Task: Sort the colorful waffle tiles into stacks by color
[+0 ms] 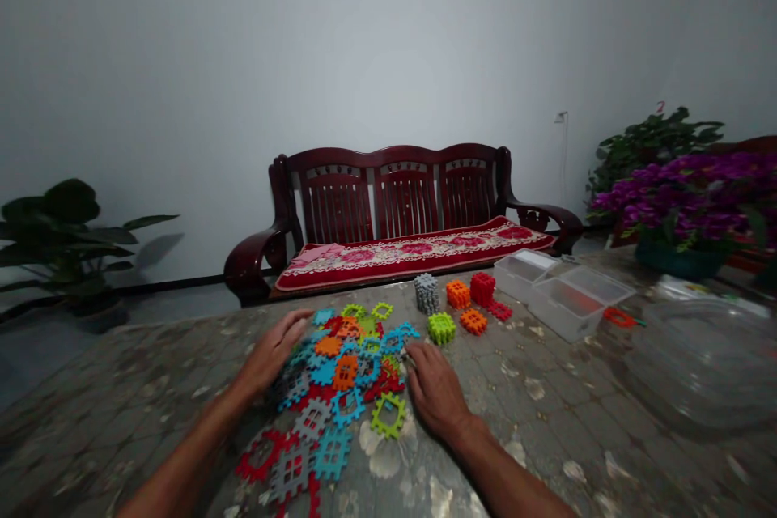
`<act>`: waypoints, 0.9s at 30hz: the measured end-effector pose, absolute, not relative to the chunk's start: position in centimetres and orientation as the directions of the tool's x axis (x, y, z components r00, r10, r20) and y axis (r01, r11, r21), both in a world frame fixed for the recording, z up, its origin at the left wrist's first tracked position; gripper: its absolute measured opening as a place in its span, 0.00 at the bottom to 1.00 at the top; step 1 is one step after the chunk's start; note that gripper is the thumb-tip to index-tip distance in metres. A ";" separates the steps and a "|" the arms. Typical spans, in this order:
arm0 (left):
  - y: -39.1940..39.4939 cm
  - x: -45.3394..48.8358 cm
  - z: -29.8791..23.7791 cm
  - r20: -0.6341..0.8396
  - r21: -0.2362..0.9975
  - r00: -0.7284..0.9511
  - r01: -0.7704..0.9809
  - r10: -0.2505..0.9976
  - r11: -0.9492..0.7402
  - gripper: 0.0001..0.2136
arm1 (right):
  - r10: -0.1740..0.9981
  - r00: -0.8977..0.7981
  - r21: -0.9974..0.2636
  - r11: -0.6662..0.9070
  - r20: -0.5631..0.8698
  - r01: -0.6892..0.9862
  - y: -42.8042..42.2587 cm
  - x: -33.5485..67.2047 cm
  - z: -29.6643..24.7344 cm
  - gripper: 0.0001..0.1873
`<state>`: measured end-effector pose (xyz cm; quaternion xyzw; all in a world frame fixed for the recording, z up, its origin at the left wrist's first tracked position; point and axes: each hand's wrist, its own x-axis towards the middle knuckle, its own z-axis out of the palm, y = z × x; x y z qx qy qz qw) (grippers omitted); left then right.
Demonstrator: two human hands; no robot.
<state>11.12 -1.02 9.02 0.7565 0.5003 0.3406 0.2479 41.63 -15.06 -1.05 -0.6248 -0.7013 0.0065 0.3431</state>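
Head view, looking down over both forearms at a loose pile of interlocking plastic tiles (346, 392) in red, orange, teal, grey and lime, lying flat and overlapping on a mottled grey surface (534, 429). The left hand (273, 352) sits at 10 o'clock from the pile's middle, resting on its edge. Its fingers (297, 324) are slightly spread and curved over the tiles. The right hand (434, 388) sits at 3 o'clock, palm down, at the pile's other edge. Its fingers (418, 360) lie close together with their tips at the tiles; whether they pinch one, I cannot tell.

At 2 o'clock, just beyond the pile, stand a grey stacked cube (426, 294), an orange cube (458, 294), a red cube (482, 289) and a lime cube (441, 329), with flat orange and red pieces beside them. Further along at 2 o'clock are two clear plastic boxes (567, 299), and at 3 o'clock a clear plastic bowl (698, 364). At 12 o'clock, past the surface, stands a dark wooden bench (404, 194) with a red floral cushion (413, 255).
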 end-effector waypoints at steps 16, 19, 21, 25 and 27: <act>-9.8 10.8 1.4 0.128 0.681 -0.308 0.718 0.943 0.142 0.31 | 0.962 -0.069 -0.292 0.147 0.263 0.945 -15.4 40.7 0.2 0.26; -10.1 13.0 1.9 0.171 0.718 -0.369 0.682 0.914 0.141 0.30 | 0.950 -0.070 -0.310 0.168 0.303 0.936 -15.5 40.9 0.1 0.23; -10.1 13.8 2.5 0.164 0.738 -0.436 0.650 0.885 0.183 0.30 | 0.944 -0.066 -0.322 0.175 0.324 0.930 -15.4 41.0 -0.2 0.22; -10.4 14.1 3.4 0.155 0.750 -0.511 0.618 0.846 0.236 0.32 | 0.924 -0.074 -0.328 0.207 0.374 0.922 -15.2 41.3 -0.9 0.23; -11.5 13.7 2.8 0.229 0.692 -0.379 0.711 0.897 0.124 0.33 | 0.919 -0.063 -0.319 0.198 0.389 0.927 -15.2 41.4 -1.2 0.24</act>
